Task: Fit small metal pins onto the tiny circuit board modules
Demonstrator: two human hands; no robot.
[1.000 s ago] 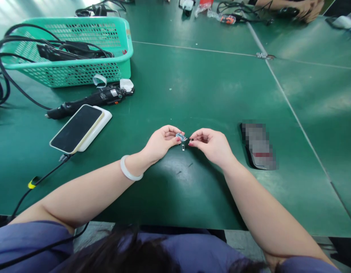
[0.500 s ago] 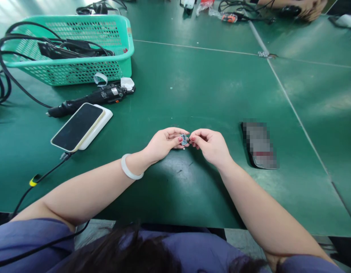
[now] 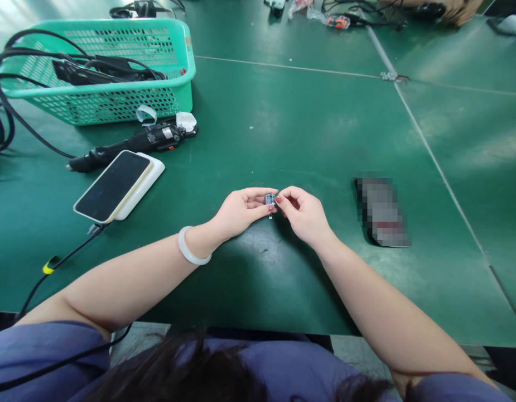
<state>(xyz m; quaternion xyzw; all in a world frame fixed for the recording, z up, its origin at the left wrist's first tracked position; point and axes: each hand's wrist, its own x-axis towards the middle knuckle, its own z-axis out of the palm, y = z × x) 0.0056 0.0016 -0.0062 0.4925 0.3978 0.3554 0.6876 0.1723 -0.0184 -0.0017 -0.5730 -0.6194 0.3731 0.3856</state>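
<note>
My left hand (image 3: 240, 210) and my right hand (image 3: 304, 214) meet fingertip to fingertip just above the green table (image 3: 283, 123). Both pinch a tiny blue-grey electronic part (image 3: 269, 199) between thumb and forefinger. A small pale piece (image 3: 270, 215) shows just below the part; whether it lies on the table or hangs from the part I cannot tell. A pale bangle (image 3: 186, 248) circles my left wrist.
A phone on a white pad (image 3: 119, 186) lies at the left, with a black rotary tool (image 3: 128, 146) behind it. A teal basket (image 3: 102, 70) holds black cables. A dark blurred object (image 3: 382, 211) lies at the right. Another person's hands (image 3: 450, 8) work at the far edge.
My two hands have closed the small gap between them, and the right fingers now pinch the part together with the left. The part has turned slightly.
</note>
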